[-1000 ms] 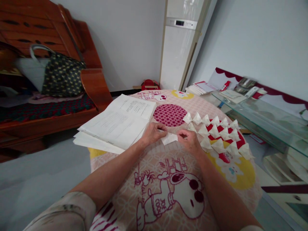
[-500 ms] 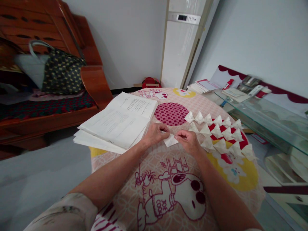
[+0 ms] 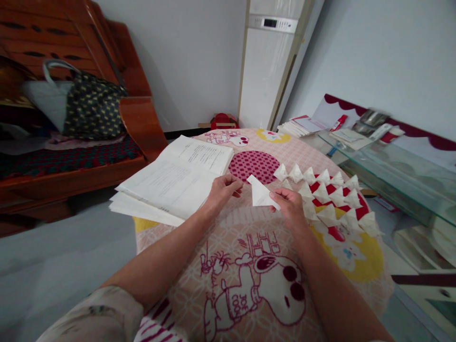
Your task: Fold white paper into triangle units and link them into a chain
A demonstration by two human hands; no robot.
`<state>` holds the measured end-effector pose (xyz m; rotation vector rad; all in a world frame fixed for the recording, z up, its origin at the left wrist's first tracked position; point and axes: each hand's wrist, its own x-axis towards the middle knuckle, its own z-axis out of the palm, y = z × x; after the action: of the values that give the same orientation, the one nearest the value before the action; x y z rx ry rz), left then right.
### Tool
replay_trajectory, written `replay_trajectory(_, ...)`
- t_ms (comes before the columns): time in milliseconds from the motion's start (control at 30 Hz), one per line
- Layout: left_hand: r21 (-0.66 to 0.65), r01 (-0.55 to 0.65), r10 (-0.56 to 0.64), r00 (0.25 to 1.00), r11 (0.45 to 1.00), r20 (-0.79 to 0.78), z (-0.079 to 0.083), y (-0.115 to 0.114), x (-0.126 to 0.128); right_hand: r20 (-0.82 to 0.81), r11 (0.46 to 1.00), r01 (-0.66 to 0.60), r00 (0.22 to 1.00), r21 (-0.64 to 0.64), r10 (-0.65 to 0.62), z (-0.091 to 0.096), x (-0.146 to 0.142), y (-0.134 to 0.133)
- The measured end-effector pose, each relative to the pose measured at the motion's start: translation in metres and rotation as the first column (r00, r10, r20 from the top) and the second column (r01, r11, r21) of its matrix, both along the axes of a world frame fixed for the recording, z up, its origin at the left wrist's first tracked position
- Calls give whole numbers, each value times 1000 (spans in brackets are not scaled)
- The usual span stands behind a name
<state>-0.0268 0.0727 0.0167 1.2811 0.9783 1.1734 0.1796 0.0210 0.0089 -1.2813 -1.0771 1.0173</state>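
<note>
Between the thumb and fingers of my right hand [image 3: 289, 202] is a folded piece of white paper [image 3: 261, 194], roughly triangular, held just above the table. My left hand [image 3: 225, 189] hovers left of the paper, not touching it; its fingers are loosely curled and apart, with nothing in them. To the right of my right hand stand rows of folded white paper pieces [image 3: 327, 214] with pointed tops. Left of my left hand lies a thick stack of printed sheets [image 3: 174, 173], spread like an open book.
A patterned pink cloth [image 3: 228, 228] covers the round table. On the right is a glass-topped stand [image 3: 399, 171] with metal bowls [image 3: 372, 118] and papers. A wooden bench [image 3: 138, 121] with a dark patterned bag [image 3: 94, 107] stands at the left.
My left hand has let go of the paper and moved up and left. My right hand has moved slightly right, turning the paper so one point faces up-left.
</note>
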Motion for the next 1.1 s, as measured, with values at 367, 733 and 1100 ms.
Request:
replay_trajectory(367,-91,335,-338,941,938,-16,-14,-5,7,340,930,-42,936,365,-91,-2,-6,-5)
replay_trajectory(733,-151,245,-242,970,958,38,-16,-6,9,631,782,-208,723,588,-282,-1,-8,-7)
replay_trajectory(1100,-85,199,-202,979,976,-27,-14,-10,11,585,818,-171,777,550,-231,-2,-7,-7)
